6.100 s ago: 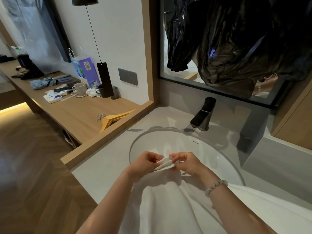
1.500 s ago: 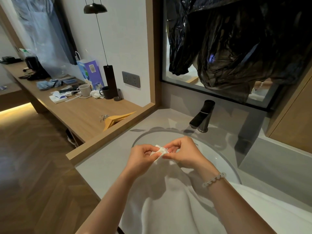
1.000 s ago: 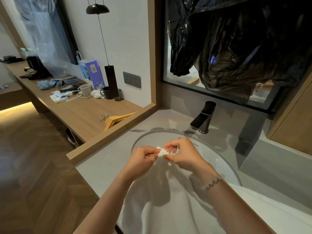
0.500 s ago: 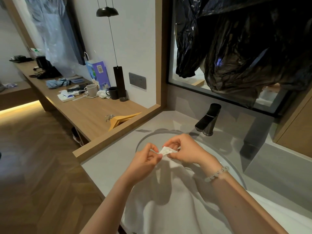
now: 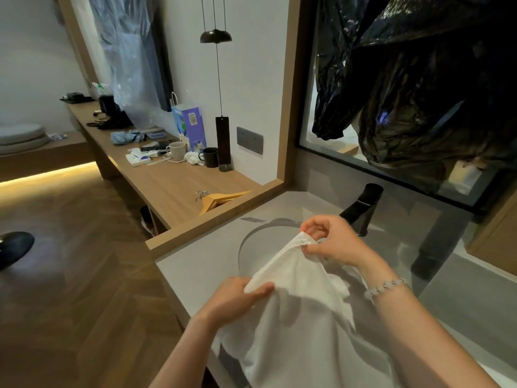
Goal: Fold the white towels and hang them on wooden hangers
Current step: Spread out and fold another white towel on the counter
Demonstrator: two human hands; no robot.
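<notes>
Far to the left, a dark shoe (image 5: 15, 247) is sitting on the wooden floor. The wooden counter (image 5: 167, 189) is running along the wall, carrying a blue cloth (image 5: 127, 136), a white mug (image 5: 176, 150), a blue paper bag (image 5: 190, 127) and a black mug (image 5: 209, 157). Nearer the sink, the wooden hangers (image 5: 221, 198) are lying in a stack at that counter's right end, well apart from the towel.

The person is standing at the grey sink counter (image 5: 201, 264). The left grip (image 5: 237, 301) is pinching the white towel (image 5: 293, 317) along its edge, thumb lying on top and fingers curled underneath. From there the towel's edge is stretching up and to the right over the basin (image 5: 249, 239), while the rest of the cloth is draping down over the front of the sink counter toward the person. The right grip (image 5: 333, 242) is pinching the towel's upper corner between thumb and curled fingers, higher and farther from the person than the left one. A beaded bracelet (image 5: 386, 287) is sitting on that wrist. Just behind the right grip, a black faucet (image 5: 361, 211) is rising from the sink counter, and a black plastic bag (image 5: 419, 79) is hanging in front of the mirror above.
</notes>
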